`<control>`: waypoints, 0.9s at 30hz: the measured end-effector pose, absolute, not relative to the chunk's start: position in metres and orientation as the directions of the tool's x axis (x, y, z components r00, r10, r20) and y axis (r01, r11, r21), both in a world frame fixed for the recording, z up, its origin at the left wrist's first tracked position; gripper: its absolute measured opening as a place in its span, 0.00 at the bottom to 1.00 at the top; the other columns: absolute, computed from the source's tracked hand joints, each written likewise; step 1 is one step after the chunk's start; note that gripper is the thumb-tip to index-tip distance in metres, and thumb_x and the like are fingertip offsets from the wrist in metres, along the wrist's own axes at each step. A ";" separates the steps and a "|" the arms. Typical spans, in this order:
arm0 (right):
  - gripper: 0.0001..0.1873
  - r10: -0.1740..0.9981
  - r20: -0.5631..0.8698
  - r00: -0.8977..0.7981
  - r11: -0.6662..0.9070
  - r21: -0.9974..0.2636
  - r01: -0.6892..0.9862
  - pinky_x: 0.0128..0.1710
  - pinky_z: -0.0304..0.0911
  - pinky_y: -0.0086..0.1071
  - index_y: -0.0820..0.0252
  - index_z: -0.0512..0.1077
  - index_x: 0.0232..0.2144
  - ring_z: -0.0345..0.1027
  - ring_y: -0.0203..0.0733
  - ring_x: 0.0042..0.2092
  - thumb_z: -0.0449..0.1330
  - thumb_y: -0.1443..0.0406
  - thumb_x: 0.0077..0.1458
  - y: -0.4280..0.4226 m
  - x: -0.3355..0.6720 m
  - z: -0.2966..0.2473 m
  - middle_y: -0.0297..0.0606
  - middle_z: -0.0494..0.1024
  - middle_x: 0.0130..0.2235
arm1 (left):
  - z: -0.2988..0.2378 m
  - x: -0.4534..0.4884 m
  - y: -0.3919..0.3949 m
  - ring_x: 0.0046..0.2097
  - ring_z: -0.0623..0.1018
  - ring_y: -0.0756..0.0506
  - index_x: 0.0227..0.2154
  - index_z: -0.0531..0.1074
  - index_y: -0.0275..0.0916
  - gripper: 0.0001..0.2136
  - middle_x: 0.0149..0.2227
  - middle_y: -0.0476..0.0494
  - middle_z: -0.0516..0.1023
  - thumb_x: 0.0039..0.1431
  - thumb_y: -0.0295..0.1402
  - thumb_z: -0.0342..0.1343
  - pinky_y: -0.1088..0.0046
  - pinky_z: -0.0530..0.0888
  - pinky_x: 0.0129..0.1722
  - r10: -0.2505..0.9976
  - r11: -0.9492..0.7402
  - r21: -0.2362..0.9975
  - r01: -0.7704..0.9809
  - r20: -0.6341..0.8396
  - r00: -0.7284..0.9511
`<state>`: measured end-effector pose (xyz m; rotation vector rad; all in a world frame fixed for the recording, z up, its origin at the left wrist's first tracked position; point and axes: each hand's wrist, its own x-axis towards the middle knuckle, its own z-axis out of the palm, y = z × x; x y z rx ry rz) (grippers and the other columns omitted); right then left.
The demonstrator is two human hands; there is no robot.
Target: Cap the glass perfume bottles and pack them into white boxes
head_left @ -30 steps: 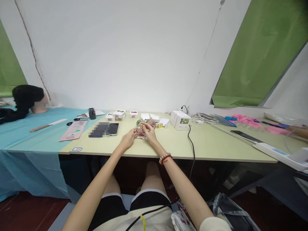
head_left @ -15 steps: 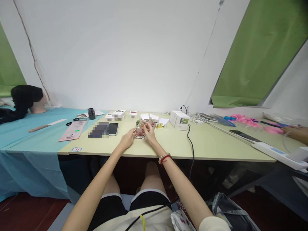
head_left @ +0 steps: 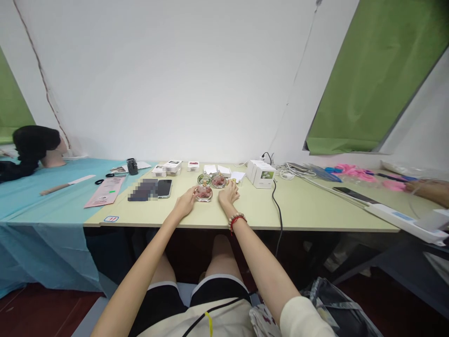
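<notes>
My left hand (head_left: 185,203) rests on the table with its fingers against the left side of a round clear glass bottle (head_left: 203,194) holding reddish dried petals. The bottle stands upright. My right hand (head_left: 228,193) is to its right, fingers bent down over a spot where small yellow, shiny pieces (head_left: 234,180) partly show; what lies in the fingertips is hidden. Just behind are a second bottle with reddish contents (head_left: 219,180) and one with greenish contents (head_left: 204,179).
White boxes (head_left: 261,174) stand at right, smaller boxes (head_left: 173,165) at back left. A phone (head_left: 164,188), pink packet (head_left: 105,192) and knife-like tool (head_left: 66,185) lie left. A black cable (head_left: 278,206) crosses the table edge. Another person's hand (head_left: 428,188) is far right.
My right hand has left the top of the front bottle and moved right to the small yellow pieces. My left hand stays at the bottle's side.
</notes>
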<state>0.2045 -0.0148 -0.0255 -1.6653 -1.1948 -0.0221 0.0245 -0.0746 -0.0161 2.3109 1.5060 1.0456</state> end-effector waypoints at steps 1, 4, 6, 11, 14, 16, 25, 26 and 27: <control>0.29 0.699 0.528 0.482 0.005 -0.678 0.735 0.53 0.43 0.46 0.61 0.60 0.52 0.48 0.49 0.58 0.46 0.75 0.45 -0.012 0.205 -0.025 0.47 0.58 0.57 | -0.016 0.024 -0.075 0.51 0.70 0.43 0.55 0.56 0.46 0.19 0.54 0.45 0.67 0.62 0.38 0.37 0.65 0.66 0.47 0.861 -0.464 0.508 0.726 0.452 0.234; 0.31 0.732 0.538 0.418 -0.071 -0.550 0.832 0.57 0.37 0.44 0.62 0.55 0.56 0.42 0.45 0.61 0.45 0.75 0.47 -0.002 0.208 -0.023 0.44 0.55 0.60 | -0.016 0.024 -0.076 0.49 0.71 0.43 0.55 0.56 0.45 0.19 0.53 0.44 0.68 0.63 0.38 0.36 0.66 0.66 0.47 0.861 -0.465 0.509 0.724 0.451 0.236; 0.33 0.740 0.553 0.384 -0.093 -0.482 0.872 0.58 0.33 0.44 0.62 0.52 0.58 0.39 0.43 0.62 0.44 0.75 0.48 0.003 0.212 -0.023 0.43 0.53 0.60 | -0.016 0.023 -0.075 0.49 0.71 0.44 0.55 0.56 0.45 0.19 0.52 0.44 0.68 0.63 0.38 0.36 0.66 0.66 0.46 0.857 -0.472 0.508 0.721 0.456 0.240; 0.35 0.782 0.538 0.315 -0.123 -0.361 0.924 0.59 0.29 0.46 0.69 0.48 0.59 0.37 0.46 0.62 0.46 0.73 0.46 0.010 0.215 -0.027 0.48 0.55 0.59 | -0.019 0.023 -0.073 0.49 0.71 0.44 0.55 0.57 0.44 0.19 0.51 0.43 0.69 0.63 0.38 0.37 0.66 0.66 0.47 0.854 -0.480 0.517 0.709 0.460 0.243; 0.35 0.784 0.548 0.292 -0.143 -0.298 0.944 0.59 0.26 0.47 0.69 0.48 0.59 0.38 0.47 0.62 0.46 0.73 0.47 0.011 0.213 -0.029 0.50 0.55 0.59 | -0.020 0.023 -0.071 0.50 0.70 0.44 0.55 0.57 0.43 0.19 0.51 0.42 0.69 0.62 0.38 0.37 0.67 0.66 0.47 0.847 -0.490 0.527 0.694 0.475 0.238; 0.36 0.795 0.541 0.275 -0.155 -0.257 0.954 0.59 0.25 0.49 0.69 0.47 0.60 0.36 0.48 0.62 0.47 0.73 0.47 0.012 0.212 -0.029 0.50 0.51 0.61 | -0.020 0.023 -0.071 0.50 0.70 0.44 0.55 0.57 0.43 0.19 0.52 0.42 0.68 0.62 0.38 0.38 0.67 0.66 0.47 0.847 -0.492 0.533 0.688 0.476 0.237; 0.32 0.792 0.495 0.357 -0.216 -0.320 0.922 0.58 0.31 0.52 0.72 0.49 0.59 0.35 0.50 0.63 0.45 0.71 0.50 0.016 0.210 -0.031 0.53 0.49 0.61 | -0.018 0.023 -0.074 0.49 0.71 0.43 0.55 0.57 0.44 0.19 0.50 0.43 0.69 0.62 0.39 0.37 0.65 0.67 0.47 0.850 -0.483 0.522 0.703 0.473 0.233; 0.32 0.792 0.494 0.359 -0.216 -0.323 0.921 0.58 0.32 0.53 0.72 0.49 0.59 0.36 0.50 0.63 0.44 0.71 0.51 0.015 0.210 -0.031 0.54 0.50 0.61 | -0.018 0.023 -0.074 0.48 0.71 0.43 0.55 0.57 0.44 0.19 0.50 0.43 0.69 0.62 0.39 0.37 0.65 0.67 0.47 0.850 -0.482 0.519 0.706 0.472 0.234; 0.32 0.791 0.497 0.357 -0.216 -0.318 0.923 0.58 0.32 0.54 0.72 0.50 0.59 0.36 0.51 0.63 0.44 0.71 0.51 0.014 0.210 -0.030 0.54 0.50 0.61 | -0.017 0.023 -0.074 0.48 0.71 0.43 0.55 0.57 0.44 0.19 0.50 0.43 0.69 0.62 0.39 0.37 0.65 0.67 0.47 0.852 -0.480 0.519 0.707 0.468 0.235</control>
